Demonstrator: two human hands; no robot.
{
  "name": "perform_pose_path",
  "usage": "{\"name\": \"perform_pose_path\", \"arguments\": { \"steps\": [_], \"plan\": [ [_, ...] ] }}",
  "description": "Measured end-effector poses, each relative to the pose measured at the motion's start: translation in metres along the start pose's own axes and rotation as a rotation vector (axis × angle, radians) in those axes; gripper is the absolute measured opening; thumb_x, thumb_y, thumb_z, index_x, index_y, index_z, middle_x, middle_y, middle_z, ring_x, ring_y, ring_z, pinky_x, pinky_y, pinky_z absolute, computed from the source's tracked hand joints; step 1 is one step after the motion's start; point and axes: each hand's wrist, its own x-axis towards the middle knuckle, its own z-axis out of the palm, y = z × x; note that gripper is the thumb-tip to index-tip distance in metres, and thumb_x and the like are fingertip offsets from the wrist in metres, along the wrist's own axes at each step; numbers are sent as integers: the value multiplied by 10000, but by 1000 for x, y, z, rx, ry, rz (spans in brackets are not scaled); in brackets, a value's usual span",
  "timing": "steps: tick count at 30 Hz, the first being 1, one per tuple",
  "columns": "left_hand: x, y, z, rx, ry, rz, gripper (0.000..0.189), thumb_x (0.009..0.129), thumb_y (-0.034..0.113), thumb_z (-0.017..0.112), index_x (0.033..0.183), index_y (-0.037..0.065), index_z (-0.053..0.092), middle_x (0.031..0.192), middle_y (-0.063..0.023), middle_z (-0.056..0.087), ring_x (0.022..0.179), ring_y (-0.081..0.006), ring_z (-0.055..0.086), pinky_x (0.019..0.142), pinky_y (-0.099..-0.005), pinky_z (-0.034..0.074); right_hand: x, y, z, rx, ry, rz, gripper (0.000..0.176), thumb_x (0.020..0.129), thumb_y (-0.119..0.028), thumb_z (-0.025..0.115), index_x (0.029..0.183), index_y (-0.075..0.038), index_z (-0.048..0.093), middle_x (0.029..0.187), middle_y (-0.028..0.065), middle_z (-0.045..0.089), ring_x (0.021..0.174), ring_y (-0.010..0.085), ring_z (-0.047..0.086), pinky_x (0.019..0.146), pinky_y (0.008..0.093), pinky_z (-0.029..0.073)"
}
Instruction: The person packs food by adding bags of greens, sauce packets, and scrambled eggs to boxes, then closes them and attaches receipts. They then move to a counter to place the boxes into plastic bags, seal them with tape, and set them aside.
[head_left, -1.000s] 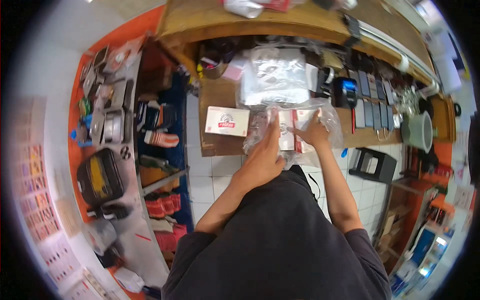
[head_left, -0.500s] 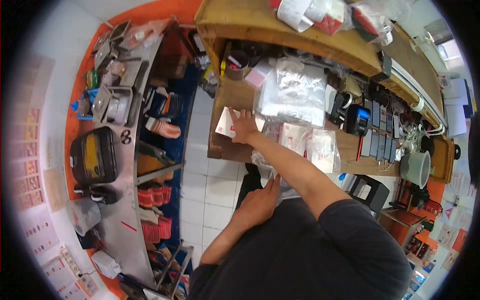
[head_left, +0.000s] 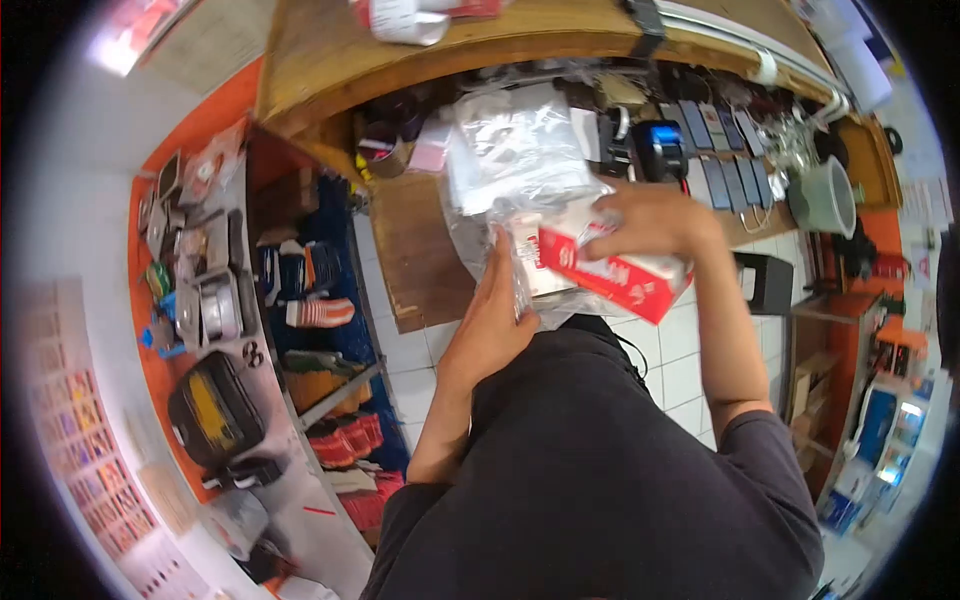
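Observation:
My right hand grips a red-and-white cardboard box from above, its red printed side facing me. The box is tilted over the desk's front edge and slightly blurred. Beneath and left of it lies a white box with red print in clear plastic, partly covered. My left hand rests along the left side of this plastic, fingers straight and thumb apart. Just behind both hands, a stack of clear plastic bags lies on the wooden desk.
Several phones lie in rows at the desk's right, near a dark device with a blue screen. A translucent bucket stands beyond them. Left of the tiled floor is a metal counter with a black-and-yellow case.
My right hand has moved from the white box at the desk's left end to the right, and now holds a red-and-white box. My left hand has risen from my lap to the plastic-wrapped box.

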Motion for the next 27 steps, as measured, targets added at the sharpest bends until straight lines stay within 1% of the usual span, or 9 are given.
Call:
{"name": "perform_pose_path", "arguments": {
  "steps": [9, 12, 14, 16, 18, 20, 22, 24, 27],
  "plan": [
    [18, 39, -6, 119, -94, 36, 944, 742, 1, 576, 1522, -74, 49, 1534, -347, 216, 1460, -408, 221, 1176, -382, 221, 136, -14, 165, 42, 348, 282, 975, 818, -680, 567, 1405, 78, 386, 1234, 264, 609, 1105, 391, 615, 945, 419, 497],
    [16, 40, -10, 128, -89, 40, 942, 749, -2, 584, 1526, -66, 54, 1534, -337, 232, 1455, -406, 238, 1165, -384, 244, 135, 2, 184, 20, 563, 300, 807, 878, -560, 584, 1380, 54, 439, 1167, 211, 635, 1074, 390, 616, 915, 408, 500],
    [18, 42, -17, 147, -91, 92, 947, 757, -2, 597, 1529, -58, 52, 1536, -330, 237, 1454, -404, 244, 1159, -380, 254, 94, 12, 149, 128, 296, 169, 629, 897, -497, 575, 1239, 30, 547, 1073, 218, 611, 1054, 311, 605, 852, 451, 511],
    [19, 43, -35, 143, -238, -21, 961, 808, 35, 610, 1519, -68, -29, 1543, -351, 173, 1458, -440, 185, 1183, -401, 209, 77, 59, 168, -377, 416, 129, 420, 898, -381, 585, 1115, -29, 662, 1044, 154, 650, 1012, 284, 623, 842, 417, 498],
    [35, 32, -64, 54, -242, -105, 911, 811, 79, 660, 1521, -67, 108, 1527, -336, 250, 1478, -398, 167, 1159, -406, 274, 49, 95, 159, -639, 203, 303, 201, 868, -191, 573, 946, -118, 744, 1048, 115, 675, 1013, 234, 633, 808, 384, 474],
    [84, -13, -111, 45, -819, 732, 773, 839, 120, 717, 1488, -1, 315, 1447, -247, 459, 1215, -278, 577, 937, -365, 509, -3, 112, 99, -352, 65, 172, 219, 880, -239, 599, 937, -76, 734, 1015, 141, 692, 1006, 308, 645, 813, 444, 499],
    [133, -72, -132, -663, -575, -76, 500, 911, 164, 669, 1353, 15, 491, 1306, -176, 597, 1018, -219, 659, 807, -347, 569, -31, 124, 51, -69, -133, -112, 246, 891, -241, 618, 925, -17, 715, 926, 142, 707, 875, 329, 680, 792, 448, 526],
    [222, -157, -101, -386, 88, -261, 329, 927, 214, 655, 1160, -8, 586, 1159, -147, 659, 891, -231, 695, 761, -348, 576, -48, 122, 36, 431, 62, -363, 162, 879, -136, 608, 905, -13, 710, 945, 154, 709, 843, 338, 680, 781, 419, 531],
    [318, -314, -50, 300, 434, -145, 458, 795, 298, 786, 1105, -7, 640, 1108, -236, 663, 902, -379, 676, 809, -413, 539, -57, 114, 32, 778, 170, -436, 92, 819, -109, 721, 883, -43, 728, 938, 84, 727, 862, 239, 702, 774, 338, 540]
  ]
}}
